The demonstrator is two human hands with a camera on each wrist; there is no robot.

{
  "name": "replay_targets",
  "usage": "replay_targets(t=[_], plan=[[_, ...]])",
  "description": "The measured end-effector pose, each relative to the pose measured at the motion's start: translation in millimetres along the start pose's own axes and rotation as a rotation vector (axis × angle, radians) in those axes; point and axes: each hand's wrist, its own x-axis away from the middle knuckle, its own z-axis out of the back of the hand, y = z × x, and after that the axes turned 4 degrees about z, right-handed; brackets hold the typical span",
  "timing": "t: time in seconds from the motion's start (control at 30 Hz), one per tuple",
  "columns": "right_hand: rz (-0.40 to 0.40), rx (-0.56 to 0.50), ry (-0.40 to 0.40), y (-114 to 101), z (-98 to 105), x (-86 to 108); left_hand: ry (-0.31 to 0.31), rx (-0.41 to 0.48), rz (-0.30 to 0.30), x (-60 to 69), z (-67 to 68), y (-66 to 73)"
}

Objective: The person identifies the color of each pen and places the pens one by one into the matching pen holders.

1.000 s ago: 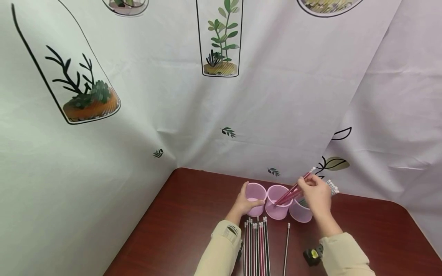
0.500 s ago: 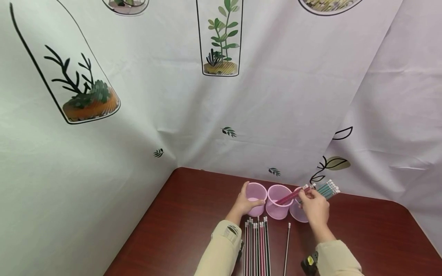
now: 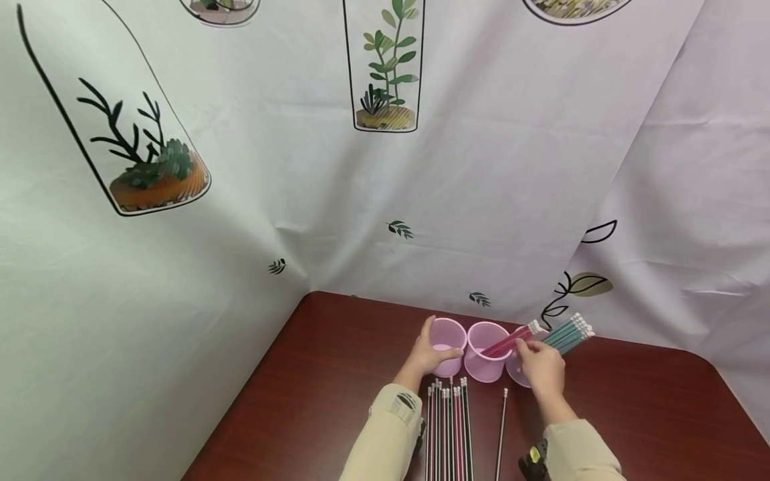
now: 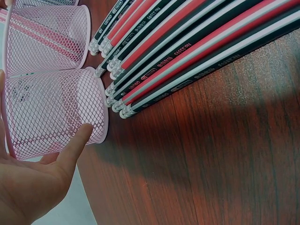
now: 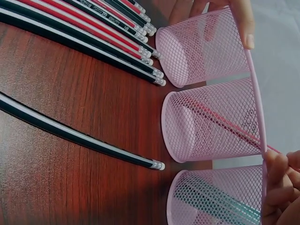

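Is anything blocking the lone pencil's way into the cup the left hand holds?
Nothing visible covers the mouth of the left cup, gripped at its side by the left hand. The pencil row lies flat in front, but the lone pencil could probably be lifted over it.

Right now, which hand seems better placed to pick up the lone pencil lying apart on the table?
Probably the right hand. The lone pencil lies nearer it, on its side of the pencil bundle, while the left hand holds the leftmost pink cup.
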Motion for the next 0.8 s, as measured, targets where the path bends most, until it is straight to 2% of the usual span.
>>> replay_targets(t=[0.2, 0.3, 0.37, 0.43, 0.53, 0.63, 0.7, 0.8], plan=[[-0.035, 0.043, -0.008, 0, 0, 1.3, 0.0, -0.011, 0.008, -1.0, -0.8, -1.0], [-0.047, 0.004, 0.017, -2, -1, 4.6, -0.008, -0.012, 0.012, -2.0, -0.4, -1.4], [-0.024, -0.06, 0.012, -4, -4, 9.4, -0.019, -0.012, 0.019, -2.2, 0.8, -1.2], [0.024, -0.129, -0.054, -6, -10, 16.6, -0.031, -0.016, 0.013, -2.7, 2.9, -0.2], [0.115, -0.174, -0.231, -5, -22, 32.7, -0.054, -0.028, 0.004, -3.8, 6.6, 1.2], [0.222, -0.072, -0.384, -1, -37, 53.4, -0.082, -0.037, -0.002, -4.9, 9.0, 1.1], [0.29, 0.02, -0.433, 3, -46, 66.3, -0.102, -0.033, 0.012, -4.9, 9.6, 0.7], [0.366, 0.118, -0.461, 9, -56, 81.0, -0.115, -0.032, 0.019, -4.1, 9.3, 0.4]])
